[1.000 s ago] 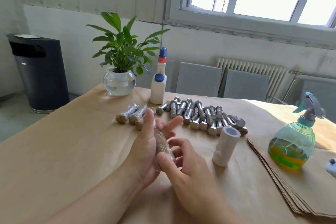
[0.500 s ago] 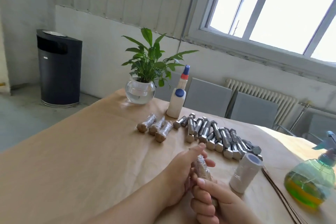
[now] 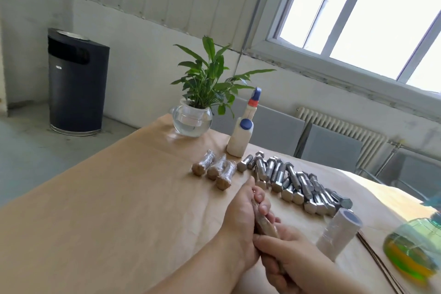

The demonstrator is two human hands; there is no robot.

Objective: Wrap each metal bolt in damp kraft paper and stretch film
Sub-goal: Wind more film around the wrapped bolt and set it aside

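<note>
1. Bin (image 3: 77, 81), dark and round-fronted, stands on the floor at the left of the frame, against the wall.
2. A kraft-paper-covered table (image 3: 107, 210) fills the lower half of the frame.
3. A green plant in a clear glass bowl (image 3: 192, 122) sits at the table's far edge, upper centre.
4. Three wrapped bolts (image 3: 214, 170) lie side by side in the centre, touching or nearly so (brown paper shows under shiny film).
5. A white glue bottle with a blue cap (image 3: 241, 137) stands just right of the plant.
6. The left hand (image 3: 241, 219), low centre, has its fingers curled over the upper part of a partly wrapped bolt (image 3: 263, 224) held above the table.
7. The right hand (image 3: 293, 262), at the bottom of the frame, grips that bolt's lower end with curled fingers and thumb.
8. A heap of bare metal bolts (image 3: 293, 184) runs diagonally right of centre.
9. A white roll of stretch film (image 3: 338, 233) stands upright at lower right.
10. A stack of kraft sheets (image 3: 372, 253) lies beside the roll.
11. A green spray bottle (image 3: 415, 246), blurred, sits at the right edge.
</note>
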